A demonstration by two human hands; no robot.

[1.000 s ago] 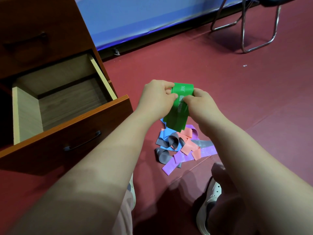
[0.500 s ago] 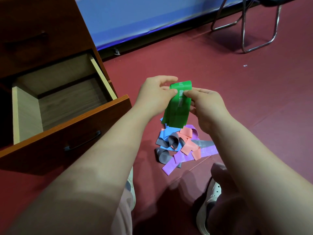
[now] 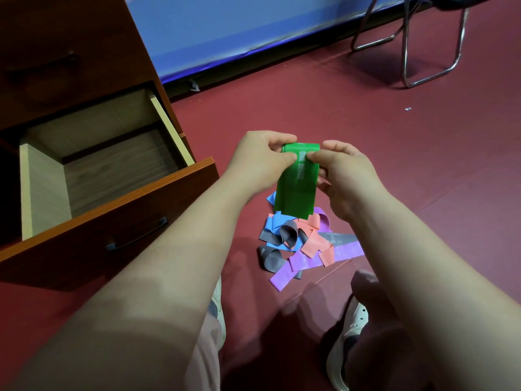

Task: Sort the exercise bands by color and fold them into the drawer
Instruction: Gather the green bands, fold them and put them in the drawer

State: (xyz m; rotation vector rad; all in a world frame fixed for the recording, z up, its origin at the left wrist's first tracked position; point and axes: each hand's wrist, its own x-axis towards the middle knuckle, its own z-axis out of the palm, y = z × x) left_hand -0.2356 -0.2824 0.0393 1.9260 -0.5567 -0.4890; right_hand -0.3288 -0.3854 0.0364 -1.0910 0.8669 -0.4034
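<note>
A folded green exercise band hangs in the air above the floor pile. My left hand pinches its top left corner and my right hand pinches its top right, thumbs nearly meeting on the band's face. Below lies a tangled pile of bands in blue, grey, salmon and purple on the red floor. To the left an open wooden drawer stands pulled out, and nothing shows inside it.
The drawer belongs to a brown cabinet on the left. A metal-legged chair stands at the far right. A blue wall panel runs along the back. My shoes are near the pile, at the bottom.
Both hands have shifted their pinch along the green band's top edge; the band now hangs flatter and squarer, with its printed face toward me. The pile has not moved.
</note>
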